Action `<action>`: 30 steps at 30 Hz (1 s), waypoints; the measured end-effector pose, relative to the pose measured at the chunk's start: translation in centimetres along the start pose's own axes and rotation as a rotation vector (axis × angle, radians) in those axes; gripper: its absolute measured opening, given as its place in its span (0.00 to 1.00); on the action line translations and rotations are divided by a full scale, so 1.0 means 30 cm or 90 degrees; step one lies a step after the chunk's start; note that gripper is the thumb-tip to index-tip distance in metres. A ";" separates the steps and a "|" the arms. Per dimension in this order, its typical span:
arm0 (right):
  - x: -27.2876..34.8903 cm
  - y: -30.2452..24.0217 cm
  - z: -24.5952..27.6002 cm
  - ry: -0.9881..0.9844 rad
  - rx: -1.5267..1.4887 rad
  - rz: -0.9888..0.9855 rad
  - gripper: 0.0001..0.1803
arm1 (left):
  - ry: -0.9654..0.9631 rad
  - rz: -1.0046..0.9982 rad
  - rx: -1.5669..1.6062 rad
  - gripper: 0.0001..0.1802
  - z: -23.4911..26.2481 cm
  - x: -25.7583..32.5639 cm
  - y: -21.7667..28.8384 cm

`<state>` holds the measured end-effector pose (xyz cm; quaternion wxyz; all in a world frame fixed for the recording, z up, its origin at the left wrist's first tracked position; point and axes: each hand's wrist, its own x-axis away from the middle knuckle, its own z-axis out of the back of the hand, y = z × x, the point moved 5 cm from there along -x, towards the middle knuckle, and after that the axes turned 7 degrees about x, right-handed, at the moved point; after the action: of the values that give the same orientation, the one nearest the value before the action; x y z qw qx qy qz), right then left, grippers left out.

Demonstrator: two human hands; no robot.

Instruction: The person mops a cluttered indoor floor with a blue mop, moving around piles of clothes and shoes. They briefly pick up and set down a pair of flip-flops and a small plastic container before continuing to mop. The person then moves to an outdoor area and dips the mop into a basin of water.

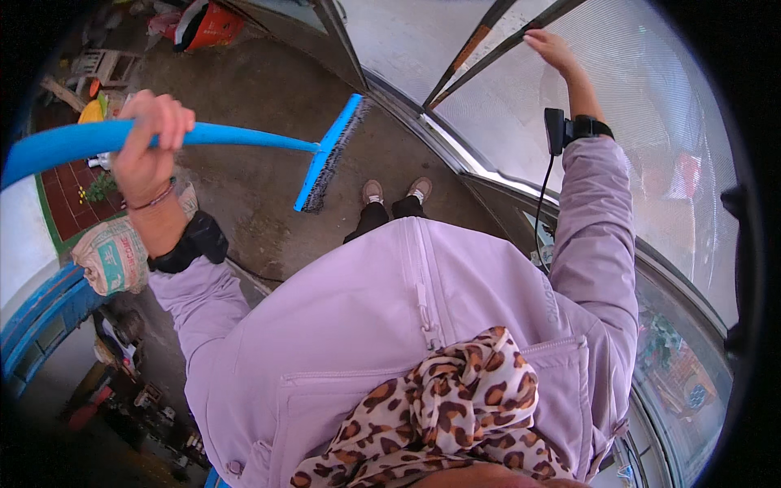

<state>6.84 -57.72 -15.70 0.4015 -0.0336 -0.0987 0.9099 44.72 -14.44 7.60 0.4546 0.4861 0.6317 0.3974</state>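
My left hand (150, 146) is wrapped round the thick blue handle of a push broom (236, 136), at the left. The broom's blue head with dark grey bristles (329, 154) is slanted over the concrete floor ahead of my feet. High on the right, my right hand (555, 53) reaches up to a dark, partly rusty metal frame (521, 37) of a ribbed glass panel. Its fingertips are at the bar's edge, close together and bent; the far side of the grip is hidden.
A stuffed woven sack (114, 252) lies by my left forearm. Small wooden furniture (106, 67) and a red bucket (213, 26) stand at the far left. Glazed metal panels (683, 163) line the right side. A black cable (543, 203) hangs from my right wrist.
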 end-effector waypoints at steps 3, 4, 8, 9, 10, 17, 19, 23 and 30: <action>-0.015 0.285 -0.041 0.103 -0.123 -0.180 0.26 | -0.085 -0.030 -0.001 0.13 -0.083 -0.045 0.075; -0.013 0.350 -0.025 0.142 -0.124 -0.200 0.27 | -0.108 -0.035 0.002 0.13 -0.097 -0.064 0.087; 0.082 0.505 -0.005 0.255 -0.122 -0.286 0.28 | -0.238 -0.065 -0.001 0.13 -0.225 -0.128 0.052; 0.110 0.514 0.005 0.270 -0.117 -0.306 0.28 | -0.269 -0.072 0.001 0.13 -0.252 -0.149 0.046; 0.135 0.528 0.020 0.284 -0.113 -0.318 0.27 | -0.298 -0.076 0.004 0.13 -0.301 -0.172 0.033; 0.303 0.497 0.094 0.382 -0.135 -0.417 0.23 | -0.171 -0.182 0.060 0.16 -0.685 -0.437 -0.074; 0.328 0.445 0.113 0.407 -0.135 -0.459 0.22 | -0.040 -0.220 0.001 0.16 -0.704 -0.483 -0.120; 0.406 0.385 0.172 0.469 -0.135 -0.563 0.20 | 0.067 -0.239 0.049 0.14 -0.761 -0.629 -0.239; 0.585 0.431 0.122 0.550 -0.108 -0.686 0.14 | 0.150 -0.204 0.082 0.16 -0.720 -0.912 -0.493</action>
<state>-14.88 -53.85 -14.47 0.7965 -0.3701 -0.0035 0.4781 23.35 -45.56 4.64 0.4025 0.3578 0.7740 0.3331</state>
